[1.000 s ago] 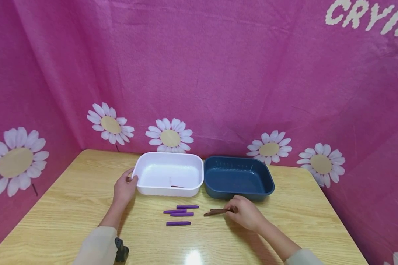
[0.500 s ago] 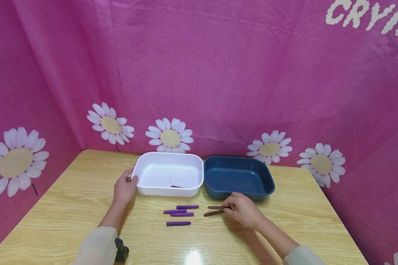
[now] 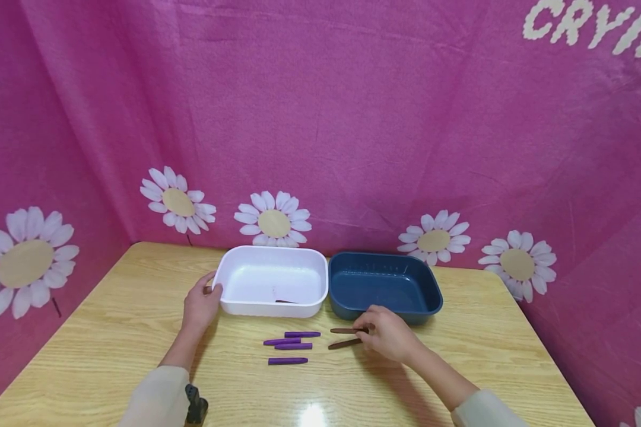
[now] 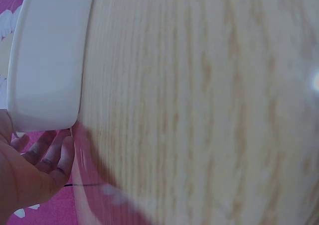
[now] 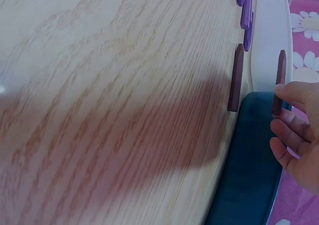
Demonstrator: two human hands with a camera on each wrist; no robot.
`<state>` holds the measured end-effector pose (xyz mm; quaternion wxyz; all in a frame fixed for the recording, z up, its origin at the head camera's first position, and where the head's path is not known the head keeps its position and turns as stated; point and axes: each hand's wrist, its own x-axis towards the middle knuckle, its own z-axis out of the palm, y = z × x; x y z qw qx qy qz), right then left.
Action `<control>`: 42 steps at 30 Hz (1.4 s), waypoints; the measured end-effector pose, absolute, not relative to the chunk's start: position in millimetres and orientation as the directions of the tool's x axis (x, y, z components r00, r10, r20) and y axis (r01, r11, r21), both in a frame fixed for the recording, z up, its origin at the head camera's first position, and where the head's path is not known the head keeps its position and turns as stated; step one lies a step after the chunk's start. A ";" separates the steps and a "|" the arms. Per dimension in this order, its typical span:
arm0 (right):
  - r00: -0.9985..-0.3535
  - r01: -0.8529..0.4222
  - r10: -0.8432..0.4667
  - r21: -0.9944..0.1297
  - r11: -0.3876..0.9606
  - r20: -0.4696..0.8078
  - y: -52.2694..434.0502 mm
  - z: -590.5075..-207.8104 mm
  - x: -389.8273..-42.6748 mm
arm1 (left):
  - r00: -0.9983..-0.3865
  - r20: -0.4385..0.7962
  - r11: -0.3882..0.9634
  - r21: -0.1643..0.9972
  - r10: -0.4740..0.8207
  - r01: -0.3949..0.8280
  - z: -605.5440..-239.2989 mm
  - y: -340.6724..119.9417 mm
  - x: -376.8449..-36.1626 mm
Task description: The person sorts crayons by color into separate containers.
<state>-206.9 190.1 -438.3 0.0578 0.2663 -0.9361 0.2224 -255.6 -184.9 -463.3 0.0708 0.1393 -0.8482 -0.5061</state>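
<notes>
My right hand pinches a brown crayon between thumb and fingers, raised off the table in front of the navy bin. A second brown crayon lies on the wood just below it, apart from the hand. My left hand grips the left end of a white bin, thumb at the rim and fingers around the outer side. Inside that bin a bit of a brown crayon shows over the front wall. Several purple crayons lie on the table before the white bin.
Both bins stand side by side near the back of the wooden table. Behind them hangs a magenta cloth with printed daisies. A small black device sits beside the left sleeve.
My right hand has lifted one brown crayon slightly up and left, apart from the other, which stays on the table. My left hand and the bins have not moved.
</notes>
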 end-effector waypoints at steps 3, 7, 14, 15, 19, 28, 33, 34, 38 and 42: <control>-0.856 -0.516 -0.468 -0.395 0.760 0.217 189.1 -437.5 -206.6 | -0.951 -0.026 0.447 0.878 -0.307 -0.168 -463.1 -184.1 -255.3; -0.854 -0.520 -0.471 -0.398 0.756 0.220 188.2 -435.4 -207.2 | -0.951 -0.030 0.449 0.877 -0.308 -0.173 -463.1 -183.6 -255.2; -0.845 -0.535 -0.482 -0.379 0.755 0.233 184.9 -431.0 -211.0 | -0.950 -0.027 0.451 0.876 -0.311 -0.173 -463.9 -183.9 -255.7; -0.841 -0.541 -0.486 -0.376 0.752 0.237 184.2 -430.3 -211.7 | -0.950 -0.026 0.451 0.875 -0.312 -0.173 -464.0 -184.0 -255.7; -0.826 -0.564 -0.503 -0.376 0.735 0.254 181.7 -426.5 -214.1 | -0.949 -0.021 0.460 0.871 -0.315 -0.172 -464.6 -183.9 -256.5; -0.823 -0.568 -0.507 -0.361 0.739 0.257 177.0 -417.8 -221.0 | -0.947 -0.014 0.465 0.869 -0.321 -0.170 -464.7 -181.2 -257.2; -0.824 -0.567 -0.510 -0.366 0.738 0.248 172.3 -412.8 -225.1 | -0.946 -0.011 0.470 0.866 -0.325 -0.171 -464.5 -182.0 -257.5; -0.826 -0.563 -0.508 -0.366 0.741 0.244 171.4 -412.0 -226.1 | -0.945 -0.010 0.470 0.866 -0.326 -0.171 -464.8 -182.4 -257.9; -0.840 -0.542 -0.493 -0.371 0.754 0.226 168.0 -409.2 -230.5 | -0.945 -0.009 0.466 0.869 -0.326 -0.169 -465.0 -182.7 -258.1; -0.848 -0.530 -0.486 -0.367 0.764 0.211 164.9 -407.5 -234.4 | -0.946 -0.010 0.460 0.872 -0.324 -0.167 -465.1 -182.6 -257.8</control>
